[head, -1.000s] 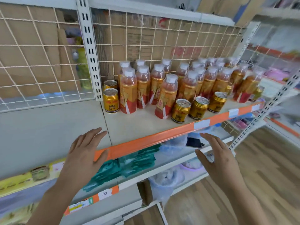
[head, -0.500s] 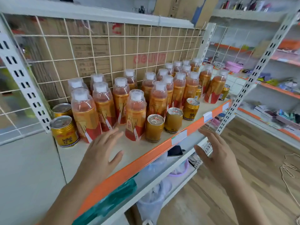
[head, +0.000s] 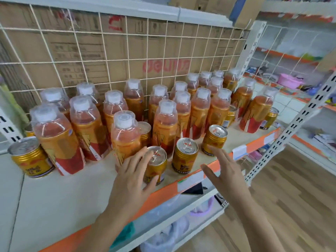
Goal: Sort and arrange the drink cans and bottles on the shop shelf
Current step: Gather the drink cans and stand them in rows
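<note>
both hands point(head: 132, 177) spread flat beside a ribbed gold can point(head: 156, 165).

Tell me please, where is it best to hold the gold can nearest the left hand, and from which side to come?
Probably grip the gold can around its round side wall, below the ribbed shoulder, coming from the front over the shelf edge. It stands upright, a bottle crowds behind it, and the open left hand already reaches there from that side.
</note>
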